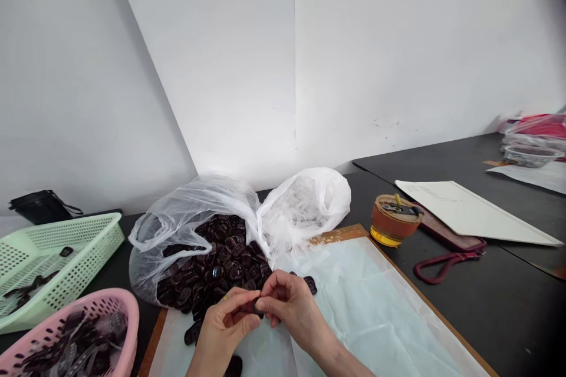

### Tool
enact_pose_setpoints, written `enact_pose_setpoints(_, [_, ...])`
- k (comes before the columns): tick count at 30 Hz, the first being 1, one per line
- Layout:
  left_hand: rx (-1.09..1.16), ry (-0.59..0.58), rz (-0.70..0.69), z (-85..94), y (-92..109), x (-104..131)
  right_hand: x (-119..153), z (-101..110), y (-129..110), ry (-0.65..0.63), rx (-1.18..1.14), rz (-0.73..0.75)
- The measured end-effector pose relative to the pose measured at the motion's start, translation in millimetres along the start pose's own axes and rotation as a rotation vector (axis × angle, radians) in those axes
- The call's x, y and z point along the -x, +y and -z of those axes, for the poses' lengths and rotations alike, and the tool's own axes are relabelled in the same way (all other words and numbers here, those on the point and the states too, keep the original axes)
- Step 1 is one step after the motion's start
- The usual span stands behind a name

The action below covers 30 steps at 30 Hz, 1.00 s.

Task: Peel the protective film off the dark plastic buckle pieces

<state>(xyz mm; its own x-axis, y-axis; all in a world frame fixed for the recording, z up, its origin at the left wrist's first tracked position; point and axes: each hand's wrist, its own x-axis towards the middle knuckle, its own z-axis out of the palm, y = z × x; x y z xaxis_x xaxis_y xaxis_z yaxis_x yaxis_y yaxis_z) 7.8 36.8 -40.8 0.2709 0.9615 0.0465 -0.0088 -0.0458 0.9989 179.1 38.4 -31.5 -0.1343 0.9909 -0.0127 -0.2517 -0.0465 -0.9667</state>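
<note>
The left hand and right hand jointly pinch one dark plastic piece above the table. The open bag remains largely full; the pink basket holds many pieces, the green basket few.

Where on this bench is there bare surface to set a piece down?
The pale sheet is bare right of both hands, up to its wooden edge. Dark tabletop beyond the red strap is also bare. Crowded: the open bag of dark pieces, pink basket and green basket on the left.
</note>
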Motion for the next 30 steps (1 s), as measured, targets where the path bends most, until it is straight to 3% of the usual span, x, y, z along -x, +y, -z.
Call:
enact_pose_setpoints(10, [0.112, 0.042, 0.165, -5.9, 12.5, 3.6, -1.4, 0.9, 0.2, -0.013, 0.072, 0.017])
enact_pose_setpoints(16, [0.146, 0.117, 0.161, -7.4, 21.3, 4.5, 3.4, 1.2, -3.8, -0.034, 0.215, 0.081])
enact_pose_setpoints(22, [0.169, 0.102, 0.147, -7.9, 24.6, 6.0, 8.4, 1.6, -7.0, -0.15, 0.606, 0.368])
enact_pose_setpoints(25, [0.185, 0.072, 0.119, -5.3, 24.0, 3.7, 9.6, -0.2, -6.8, -0.091, 0.761, 0.44])
enact_pose_setpoints(30, [0.168, 0.174, 0.066, -1.1, 27.5, 0.3, 8.8, -1.0, -7.0, -0.012, 0.869, 0.527])
